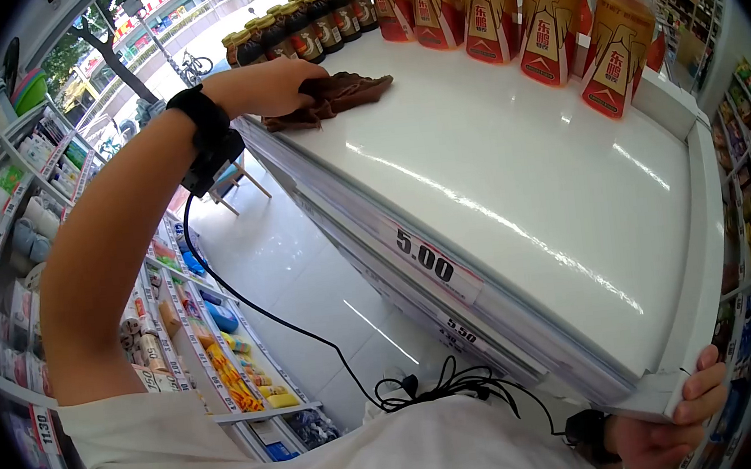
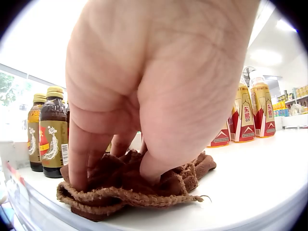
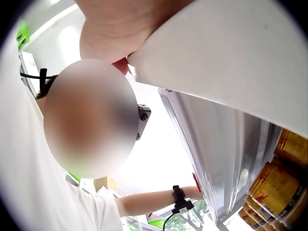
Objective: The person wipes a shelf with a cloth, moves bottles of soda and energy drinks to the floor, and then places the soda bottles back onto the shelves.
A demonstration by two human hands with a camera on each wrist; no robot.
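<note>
My left hand grips a crumpled brown cloth on the white shelf top, near its far left edge. In the left wrist view the fingers and thumb of the left hand pinch into the cloth, which lies on the surface. My right hand holds the near right corner of the shelf's raised rim, fingers curled over it. The right wrist view shows part of the right hand against the white panel; its fingers are mostly hidden there.
Dark bottles with gold caps stand beyond the cloth, and a row of orange-red bottles lines the back edge. A black cable hangs from the left wrist. Stocked shelves flank the floor at left; others stand at right.
</note>
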